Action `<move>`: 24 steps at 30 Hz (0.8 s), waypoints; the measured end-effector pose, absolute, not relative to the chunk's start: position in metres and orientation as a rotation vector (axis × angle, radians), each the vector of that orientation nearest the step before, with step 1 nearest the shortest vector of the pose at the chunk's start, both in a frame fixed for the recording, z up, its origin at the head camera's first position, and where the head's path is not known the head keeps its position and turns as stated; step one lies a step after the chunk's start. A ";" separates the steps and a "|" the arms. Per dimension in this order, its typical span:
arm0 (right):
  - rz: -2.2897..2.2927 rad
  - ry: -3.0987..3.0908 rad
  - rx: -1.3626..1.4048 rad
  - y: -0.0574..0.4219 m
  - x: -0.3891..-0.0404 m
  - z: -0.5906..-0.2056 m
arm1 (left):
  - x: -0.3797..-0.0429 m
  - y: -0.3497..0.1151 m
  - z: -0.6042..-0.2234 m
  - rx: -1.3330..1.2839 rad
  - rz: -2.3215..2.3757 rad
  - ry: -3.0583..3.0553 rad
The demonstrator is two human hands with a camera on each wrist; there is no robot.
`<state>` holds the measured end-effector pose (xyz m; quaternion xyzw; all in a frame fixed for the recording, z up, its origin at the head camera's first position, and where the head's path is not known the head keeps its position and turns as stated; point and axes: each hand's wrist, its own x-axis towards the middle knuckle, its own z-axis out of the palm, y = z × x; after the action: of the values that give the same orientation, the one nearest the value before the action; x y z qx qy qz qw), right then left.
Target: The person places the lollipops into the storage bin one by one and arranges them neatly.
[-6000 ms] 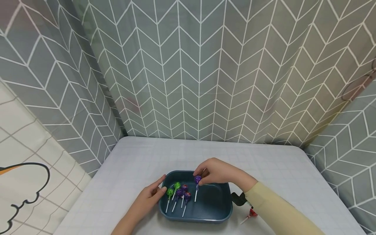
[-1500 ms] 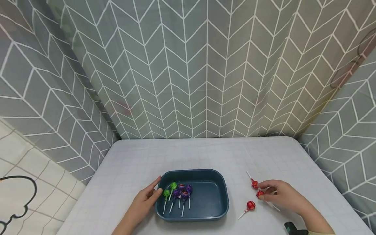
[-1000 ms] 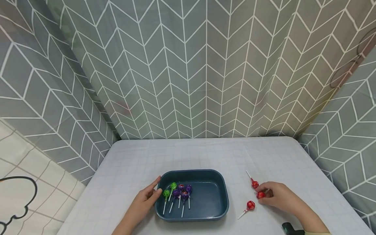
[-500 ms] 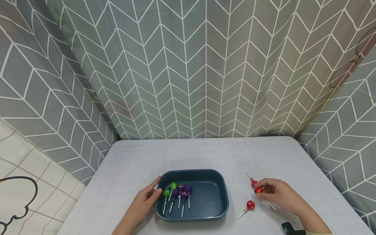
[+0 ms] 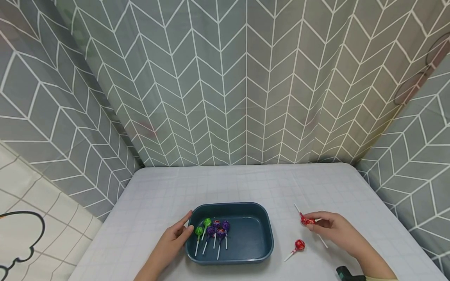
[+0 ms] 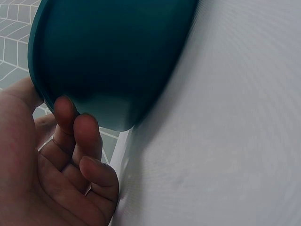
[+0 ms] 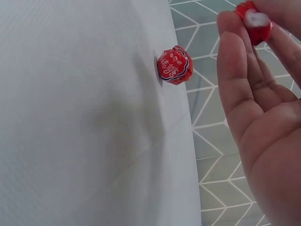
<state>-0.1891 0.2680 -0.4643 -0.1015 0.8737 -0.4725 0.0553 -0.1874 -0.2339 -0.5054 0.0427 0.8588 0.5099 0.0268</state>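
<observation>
My right hand (image 5: 334,228) pinches a red-wrapped lollipop (image 7: 257,21) by its candy head, the white stick pointing back toward me. In the head view that head overlaps a second red lollipop (image 5: 303,219), whose stick points away. A third red lollipop (image 5: 300,245) lies nearer me on the table. My left hand (image 5: 174,238) holds the left rim of a dark blue tray (image 5: 246,262), thumb on the rim; in the left wrist view the other fingers (image 6: 87,134) curl beside its outer wall. Green lollipops (image 5: 199,231) and several purple lollipops (image 5: 220,233) fill the tray's left side.
The table (image 5: 168,187) wears a white checked cloth. Grey patterned curtains (image 5: 225,97) hang behind it and at both sides. A black device (image 5: 348,274) sits at my right wrist.
Six seconds ago my right hand held a purple lollipop over the tray; that lollipop now lies inside. In the last second the right hand has moved the red lollipop away from me, toward the far one.
</observation>
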 end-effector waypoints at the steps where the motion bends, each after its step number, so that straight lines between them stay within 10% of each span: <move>1: -1.429 2.651 -0.293 0.267 -0.189 -0.464 | -0.187 -0.234 -0.505 0.131 1.575 2.651; 24: -1.442 2.649 -0.206 0.262 -0.189 -0.463 | -0.188 -0.233 -0.504 0.108 1.566 2.639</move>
<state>-0.1889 0.2621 -0.4625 -0.0679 0.8747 -0.4763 0.0594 -0.1877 -0.2332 -0.5045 0.0350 0.8589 0.5096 0.0357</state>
